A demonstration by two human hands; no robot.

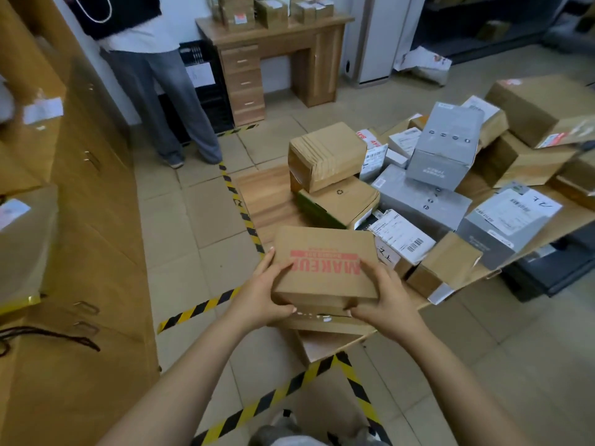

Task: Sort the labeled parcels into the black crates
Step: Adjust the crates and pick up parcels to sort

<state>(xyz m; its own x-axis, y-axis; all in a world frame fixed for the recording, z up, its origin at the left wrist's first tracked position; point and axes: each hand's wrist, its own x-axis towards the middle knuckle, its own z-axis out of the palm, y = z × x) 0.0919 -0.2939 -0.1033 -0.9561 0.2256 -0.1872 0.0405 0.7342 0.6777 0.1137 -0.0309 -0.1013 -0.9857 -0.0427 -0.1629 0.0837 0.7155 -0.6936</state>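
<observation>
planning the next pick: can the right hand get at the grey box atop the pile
Probably not yet: the right hand grips the red-printed carton, though the grey box sits uncovered.

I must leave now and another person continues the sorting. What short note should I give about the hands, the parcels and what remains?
The left hand and right hand grip the brown box over the near corner of the wooden table.
The parcel pile lies unsorted on that table.
The black crates stand stacked by the far wall, beside another person; contents hidden.
Done: cannot tell.
Left: carry this box over, then the pile.
</observation>
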